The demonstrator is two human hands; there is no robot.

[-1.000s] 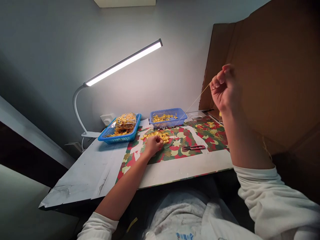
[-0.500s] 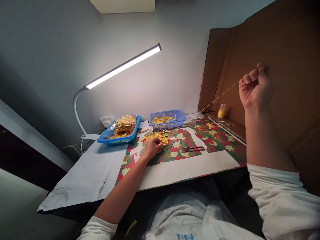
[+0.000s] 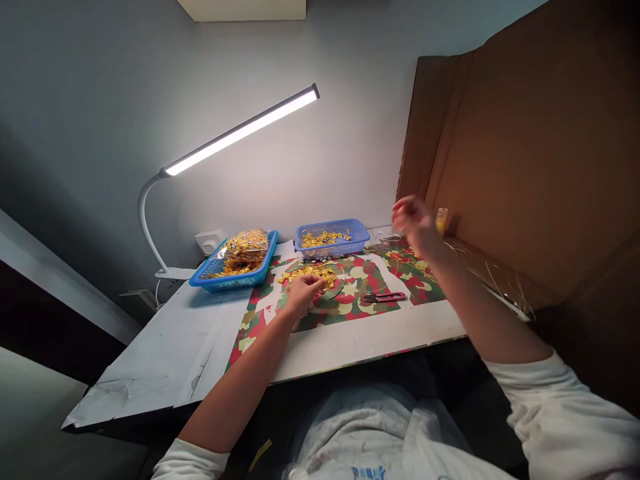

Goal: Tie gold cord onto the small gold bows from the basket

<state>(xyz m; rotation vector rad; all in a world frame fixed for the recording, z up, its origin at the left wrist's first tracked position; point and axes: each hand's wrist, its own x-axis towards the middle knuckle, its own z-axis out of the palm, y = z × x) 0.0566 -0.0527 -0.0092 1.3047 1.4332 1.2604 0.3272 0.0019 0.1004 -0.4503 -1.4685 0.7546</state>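
My left hand is low over the patterned sheet, thumb and fingertips pinched together at the edge of a pile of gold leaf-like pieces. What it pinches is too small to make out. My right hand is raised above the right part of the sheet, blurred by motion, so its fingers cannot be read clearly. Between the hands lie pink-handled thread snips. A thin cord loop curves beside the pile. Small dark and silvery beads sit behind it.
At the back stand a blue basket with gold pieces and a clear bag, and a second blue basket with gold pieces. A lit lamp leans over the table. Cardboard walls the right side, near a small yellow bottle.
My right hand has swung down and left from high at the right. The taut thread running to it no longer shows. My left hand stays pinched by the gold pieces.
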